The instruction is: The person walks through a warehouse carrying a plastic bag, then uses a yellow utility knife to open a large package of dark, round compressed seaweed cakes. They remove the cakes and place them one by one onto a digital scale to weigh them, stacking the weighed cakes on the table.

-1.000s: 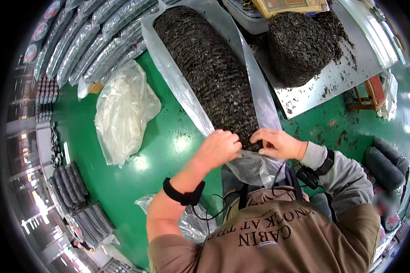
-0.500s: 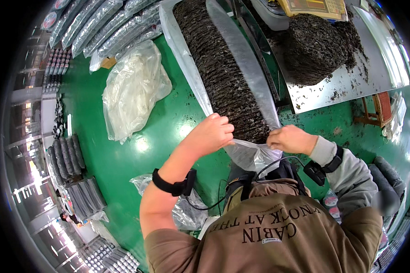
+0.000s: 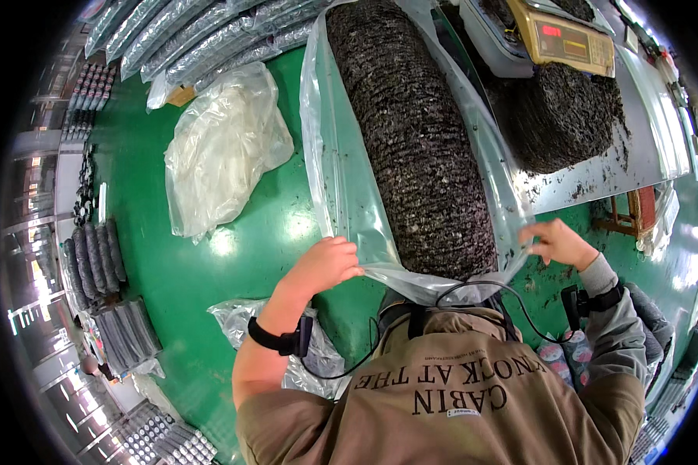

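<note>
A long, dark roll of stacked flaky sheets (image 3: 415, 147) lies inside a clear plastic bag (image 3: 337, 178) in front of me, the bag spread wide around it. My left hand (image 3: 329, 263) pinches the bag's lower left edge. At the bag's right edge is my right hand (image 3: 554, 244), fingers curved and apart; whether they touch the plastic is unclear. A bulky mass of the same dark material (image 3: 562, 116) sits on the metal table (image 3: 636, 167) to the right, beside the roll.
A yellow scale (image 3: 566, 43) and plastic tub (image 3: 488, 43) stand at the table. Crumpled plastic bags (image 3: 221, 155) lie on the green floor (image 3: 186, 294). Packed long bundles (image 3: 178, 43) are stacked at upper left. A wooden stool (image 3: 632, 213) stands under the table's edge.
My hands have moved apart and lower, stretching the bag's near end wider. The right hand's fingers have loosened from their grip. The roll now appears more upright in the view.
</note>
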Motion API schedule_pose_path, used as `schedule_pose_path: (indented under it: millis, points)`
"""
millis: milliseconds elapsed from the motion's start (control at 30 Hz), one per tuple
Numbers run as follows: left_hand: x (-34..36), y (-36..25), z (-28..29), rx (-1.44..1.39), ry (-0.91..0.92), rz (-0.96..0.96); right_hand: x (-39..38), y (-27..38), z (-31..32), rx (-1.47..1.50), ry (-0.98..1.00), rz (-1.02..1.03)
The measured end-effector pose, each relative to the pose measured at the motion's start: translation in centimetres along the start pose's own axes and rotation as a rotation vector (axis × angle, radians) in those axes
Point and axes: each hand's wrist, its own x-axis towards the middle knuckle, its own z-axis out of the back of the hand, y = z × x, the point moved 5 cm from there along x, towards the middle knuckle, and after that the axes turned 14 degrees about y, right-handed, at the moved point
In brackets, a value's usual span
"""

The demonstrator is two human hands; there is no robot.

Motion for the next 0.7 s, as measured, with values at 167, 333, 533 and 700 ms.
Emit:
schedule_pose_path:
  millis: [167,333,533,700]
  points:
    - [6.8,0.2,7.5,-0.276,-0.549,0.102,5.8,6.1,5.0,0.171,-0.307,0.435]
    - [13.8,8.1,10.0,-1.031,-1.164,0.342,15.2,5.6,8.0,0.428,-0.435,0.442]
    - [14.3,11.8,4.2,-1.715,-0.941,0.458,18.6,1.9,8.9,0.660,-0.572,0.264]
    - [15.0,11.5,2.1,-1.981,-0.723,0.313,20.3,-0.1,8.8,0.830,-0.437,0.111]
